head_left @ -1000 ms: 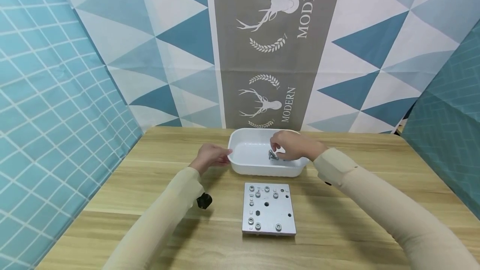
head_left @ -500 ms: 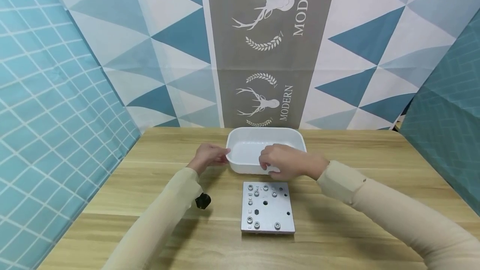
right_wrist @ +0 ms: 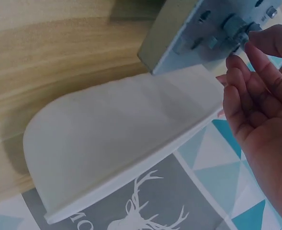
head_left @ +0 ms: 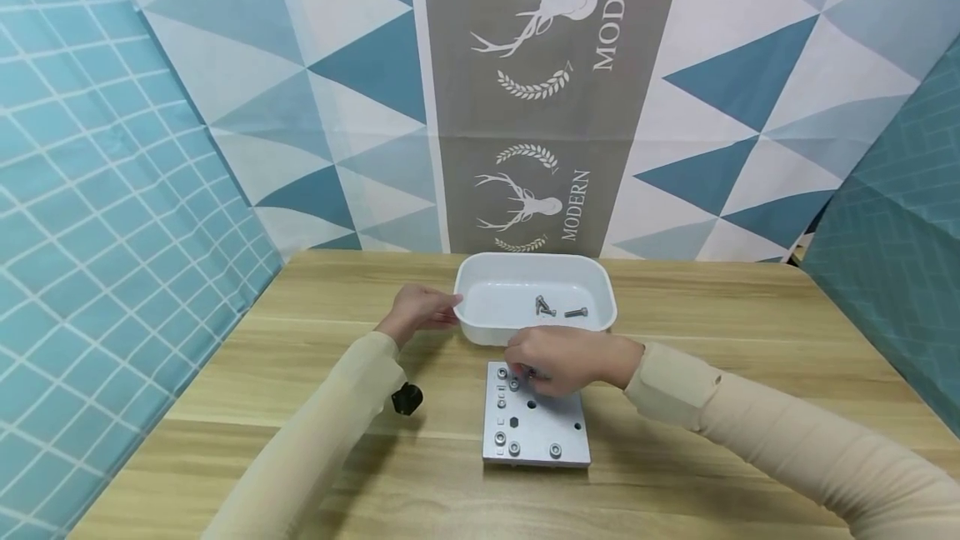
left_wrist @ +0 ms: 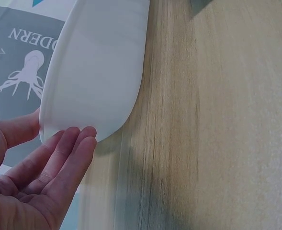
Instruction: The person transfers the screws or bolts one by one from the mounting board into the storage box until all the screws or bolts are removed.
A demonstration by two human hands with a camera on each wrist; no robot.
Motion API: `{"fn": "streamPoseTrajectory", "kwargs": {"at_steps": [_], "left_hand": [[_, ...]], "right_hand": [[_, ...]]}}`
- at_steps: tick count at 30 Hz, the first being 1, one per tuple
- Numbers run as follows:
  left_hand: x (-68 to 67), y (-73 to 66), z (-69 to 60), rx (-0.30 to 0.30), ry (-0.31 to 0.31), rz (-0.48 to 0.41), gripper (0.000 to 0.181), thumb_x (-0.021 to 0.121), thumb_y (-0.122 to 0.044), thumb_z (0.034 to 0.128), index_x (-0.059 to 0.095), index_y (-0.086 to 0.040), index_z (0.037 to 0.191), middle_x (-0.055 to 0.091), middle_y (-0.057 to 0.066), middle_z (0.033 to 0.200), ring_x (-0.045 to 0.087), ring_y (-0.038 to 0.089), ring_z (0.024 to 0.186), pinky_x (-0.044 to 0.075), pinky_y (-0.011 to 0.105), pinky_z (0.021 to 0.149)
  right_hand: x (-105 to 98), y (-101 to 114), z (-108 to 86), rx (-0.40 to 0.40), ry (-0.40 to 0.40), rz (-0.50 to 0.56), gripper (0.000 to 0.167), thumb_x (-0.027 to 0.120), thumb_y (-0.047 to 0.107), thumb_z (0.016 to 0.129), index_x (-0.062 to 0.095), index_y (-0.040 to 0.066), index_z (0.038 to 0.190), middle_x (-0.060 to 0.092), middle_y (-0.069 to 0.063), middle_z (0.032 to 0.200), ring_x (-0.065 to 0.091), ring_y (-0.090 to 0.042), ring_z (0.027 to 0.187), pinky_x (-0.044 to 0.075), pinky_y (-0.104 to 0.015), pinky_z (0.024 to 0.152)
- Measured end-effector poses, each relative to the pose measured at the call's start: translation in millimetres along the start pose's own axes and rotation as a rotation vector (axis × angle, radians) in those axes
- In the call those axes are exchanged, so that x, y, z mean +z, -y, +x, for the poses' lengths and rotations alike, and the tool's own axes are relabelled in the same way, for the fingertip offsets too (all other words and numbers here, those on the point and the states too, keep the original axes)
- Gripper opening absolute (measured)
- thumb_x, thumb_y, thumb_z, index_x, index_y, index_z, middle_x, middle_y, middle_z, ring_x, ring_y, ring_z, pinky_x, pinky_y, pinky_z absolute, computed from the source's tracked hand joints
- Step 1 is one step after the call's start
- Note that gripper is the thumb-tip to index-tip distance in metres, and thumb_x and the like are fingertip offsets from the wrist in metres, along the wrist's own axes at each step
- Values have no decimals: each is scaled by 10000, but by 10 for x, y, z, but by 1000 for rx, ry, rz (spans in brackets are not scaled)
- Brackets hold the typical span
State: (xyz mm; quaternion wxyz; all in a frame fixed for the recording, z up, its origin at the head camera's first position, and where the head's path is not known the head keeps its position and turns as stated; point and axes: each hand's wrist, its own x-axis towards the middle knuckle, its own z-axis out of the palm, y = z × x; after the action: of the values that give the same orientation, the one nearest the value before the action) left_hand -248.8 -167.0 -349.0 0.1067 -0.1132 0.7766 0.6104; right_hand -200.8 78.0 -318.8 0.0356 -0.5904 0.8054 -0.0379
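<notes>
My left hand [head_left: 422, 311] holds the left end of a white plastic tray [head_left: 480, 333], its thumb on the rim and its fingers against the outer wall, as the left wrist view shows. A few loose metal screws [head_left: 576, 312] lie inside the tray. Over the upper part of a silver metal plate [head_left: 536, 436], my right hand [head_left: 570, 357] pinches a small screw [right_wrist: 244, 42] between thumb and index finger, close to the plate's face. Several socket-head screws [head_left: 556, 450] sit in the plate, and some holes show bare. Part of the plate's top edge is hidden by the right hand.
The wooden table [head_left: 360, 473] carries the tray at the back and the plate in front of it. A patterned cloth backdrop [head_left: 360, 107] rises behind the table. A black piece [head_left: 407, 399] sits by the left sleeve.
My right hand has come out of the tray and moved toward me to the plate's upper part, uncovering the loose screws in the tray. The left hand stays on the tray's end.
</notes>
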Motion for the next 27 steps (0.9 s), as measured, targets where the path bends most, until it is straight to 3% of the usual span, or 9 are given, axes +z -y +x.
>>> {"fn": "streamPoseTrajectory", "kwargs": {"at_steps": [15, 23, 27], "left_hand": [[13, -11, -4, -1, -5, 6, 354, 704, -148, 867, 650, 107, 1107, 745, 175, 899, 721, 158, 717, 602, 407, 901], [13, -7, -2, -4, -9, 2, 335, 699, -133, 868, 652, 108, 1097, 718, 80, 761, 712, 151, 694, 602, 409, 898], [21, 3, 14, -4, -12, 1, 336, 707, -134, 862, 655, 107, 1091, 727, 106, 786, 707, 146, 682, 610, 397, 880]], "right_hand": [[54, 1, 27, 38, 28, 22, 161, 637, -22, 763, 588, 130, 762, 562, 43, 770, 473, -25, 719, 441, -102, 641], [48, 3, 23, 74, 47, 46, 139, 658, 0, 793, 619, 133, 779, 602, 33, 807, 497, -6, 714, 471, -92, 644], [51, 8, 14, 85, 50, 51, 141, 659, -3, 795, 622, 131, 776, 615, 22, 819, 503, -7, 711, 479, -95, 646]]}}
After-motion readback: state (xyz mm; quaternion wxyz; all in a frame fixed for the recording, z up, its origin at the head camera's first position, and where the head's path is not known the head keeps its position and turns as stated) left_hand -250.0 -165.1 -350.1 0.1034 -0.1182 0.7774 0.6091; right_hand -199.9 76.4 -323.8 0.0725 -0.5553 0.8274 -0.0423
